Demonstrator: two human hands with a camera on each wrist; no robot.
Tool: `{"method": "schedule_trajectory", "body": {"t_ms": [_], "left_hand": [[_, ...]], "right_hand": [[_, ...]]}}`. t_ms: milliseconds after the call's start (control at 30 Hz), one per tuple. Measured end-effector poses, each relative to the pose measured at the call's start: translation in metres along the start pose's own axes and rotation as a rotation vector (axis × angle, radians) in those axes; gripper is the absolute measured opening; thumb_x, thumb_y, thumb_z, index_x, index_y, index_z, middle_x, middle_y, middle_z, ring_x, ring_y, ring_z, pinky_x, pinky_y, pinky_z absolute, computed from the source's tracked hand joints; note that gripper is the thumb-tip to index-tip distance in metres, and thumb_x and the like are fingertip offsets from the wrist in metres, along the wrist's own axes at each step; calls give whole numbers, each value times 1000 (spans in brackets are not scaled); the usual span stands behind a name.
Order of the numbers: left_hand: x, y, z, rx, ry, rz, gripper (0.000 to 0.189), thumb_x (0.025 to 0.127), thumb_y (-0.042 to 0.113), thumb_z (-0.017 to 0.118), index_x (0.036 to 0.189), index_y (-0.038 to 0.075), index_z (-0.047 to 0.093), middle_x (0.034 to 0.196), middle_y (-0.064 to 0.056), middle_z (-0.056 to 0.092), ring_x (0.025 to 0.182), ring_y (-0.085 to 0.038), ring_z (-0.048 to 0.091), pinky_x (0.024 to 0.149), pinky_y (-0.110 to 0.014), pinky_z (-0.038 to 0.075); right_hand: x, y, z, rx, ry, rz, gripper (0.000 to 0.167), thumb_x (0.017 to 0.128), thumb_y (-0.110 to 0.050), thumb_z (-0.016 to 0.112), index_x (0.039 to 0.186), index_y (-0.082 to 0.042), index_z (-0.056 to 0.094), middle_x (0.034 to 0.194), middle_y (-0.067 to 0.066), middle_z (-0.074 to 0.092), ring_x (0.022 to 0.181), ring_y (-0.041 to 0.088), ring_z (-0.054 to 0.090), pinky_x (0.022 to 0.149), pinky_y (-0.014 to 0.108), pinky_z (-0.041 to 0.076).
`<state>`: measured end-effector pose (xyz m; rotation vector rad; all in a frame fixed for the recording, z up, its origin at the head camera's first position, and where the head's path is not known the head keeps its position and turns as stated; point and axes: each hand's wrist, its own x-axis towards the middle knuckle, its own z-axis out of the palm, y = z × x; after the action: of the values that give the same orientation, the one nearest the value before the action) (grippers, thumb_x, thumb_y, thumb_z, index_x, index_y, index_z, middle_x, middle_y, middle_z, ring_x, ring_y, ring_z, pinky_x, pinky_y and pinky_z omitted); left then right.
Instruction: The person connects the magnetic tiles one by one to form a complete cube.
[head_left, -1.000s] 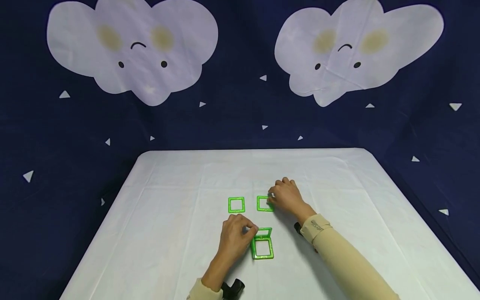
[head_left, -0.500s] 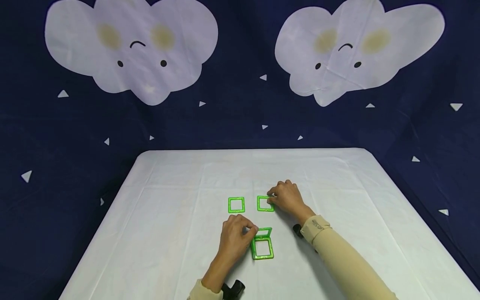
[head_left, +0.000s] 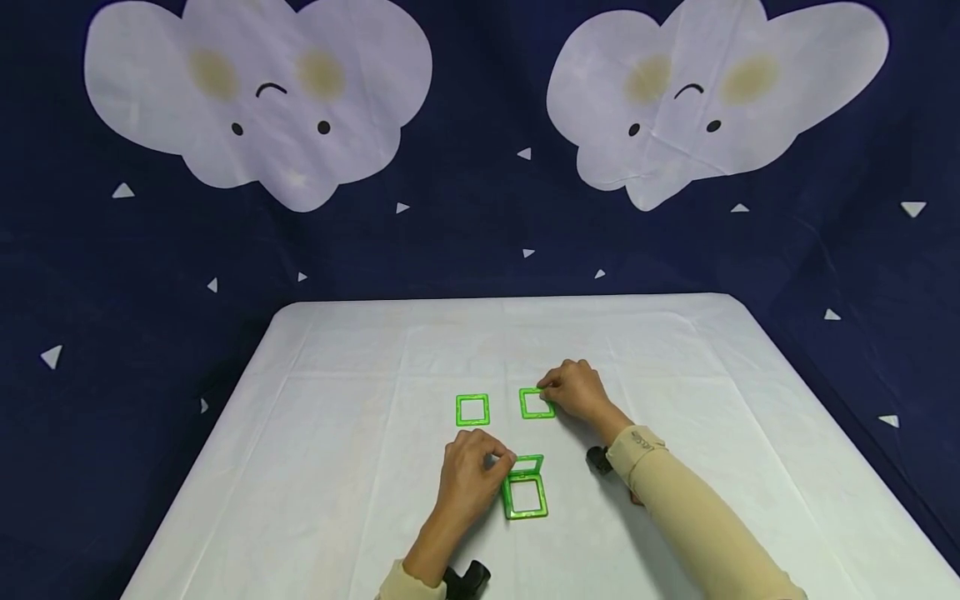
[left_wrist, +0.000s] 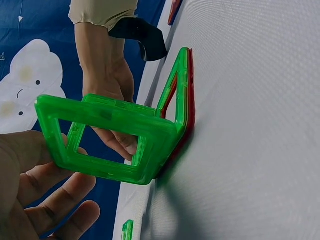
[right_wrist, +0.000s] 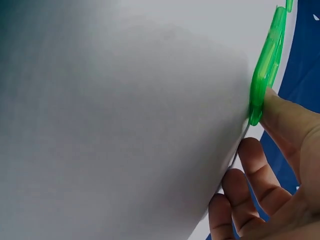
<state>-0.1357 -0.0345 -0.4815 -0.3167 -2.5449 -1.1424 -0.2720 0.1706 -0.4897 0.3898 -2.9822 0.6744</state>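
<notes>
My left hand (head_left: pixel 468 471) pinches the left upright piece of a small structure of green see-through square magnetic tiles (head_left: pixel 527 514). One tile there lies flat, and another stands at its far edge. The left wrist view shows the standing green tiles (left_wrist: pixel 115 175) close up, with a red layer (left_wrist: pixel 191 100) against the table side. Farther away, my right hand (head_left: pixel 576 390) holds a loose green square tile (head_left: pixel 523 404) by its right side, between thumb and fingers. In the right wrist view this tile (right_wrist: pixel 260 85) appears edge-on above the thumb.
Another green square tile (head_left: pixel 460 410) lies flat left of the held one. A white cloth covers the table (head_left: pixel 337 467). Behind it hangs a dark blue curtain (head_left: pixel 480 233) with clouds. Black wrist mounts (head_left: pixel 468 579) sit under both wrists.
My right hand has shifted its tile slightly to the right and away, widening the gap to the other loose tile. My left hand and the structure have stayed put.
</notes>
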Motion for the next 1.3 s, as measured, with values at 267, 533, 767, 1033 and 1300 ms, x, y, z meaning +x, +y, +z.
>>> {"method": "schedule_trajectory", "body": {"t_ms": [267, 533, 767, 1033, 1300], "left_hand": [[-1, 0, 2, -19, -6, -4, 10, 75, 19, 74, 66, 18, 70, 70, 8, 62, 76, -10, 53, 78, -35, 41], [-2, 1, 3, -34, -9, -16, 11, 76, 18, 74, 66, 17, 70, 71, 8, 62, 77, -10, 53, 79, -36, 40], [-1, 2, 5, -42, 7, -15, 12, 76, 18, 74, 65, 17, 70, 71, 8, 62, 76, -10, 53, 79, -36, 40], [-1, 1, 5, -35, 15, -10, 11, 76, 18, 74, 65, 18, 70, 71, 8, 62, 77, -10, 53, 79, -35, 40], [0, -1, 5, -23, 39, -23, 11, 75, 19, 75, 66, 18, 70, 73, 7, 64, 78, -11, 55, 79, -36, 40]], "right_hand": [[0, 8, 0, 67, -13, 35, 8, 77, -22, 75, 85, -21, 77, 83, 2, 63, 84, 23, 53, 80, 45, 39], [-2, 14, -1, 131, -39, 58, 5, 80, -22, 72, 84, -20, 75, 85, 3, 61, 89, 25, 51, 88, 49, 36], [-4, 16, -5, 277, -66, 136, 6, 81, -16, 71, 86, -13, 73, 92, 8, 58, 91, 24, 51, 82, 38, 40], [-12, 20, -9, 488, -90, 207, 13, 86, -16, 67, 96, -7, 70, 104, 12, 60, 91, 21, 57, 75, 30, 46], [-29, 10, -17, 593, -22, 204, 18, 85, -17, 67, 99, -6, 69, 100, 10, 67, 88, 16, 58, 76, 28, 43]]}}
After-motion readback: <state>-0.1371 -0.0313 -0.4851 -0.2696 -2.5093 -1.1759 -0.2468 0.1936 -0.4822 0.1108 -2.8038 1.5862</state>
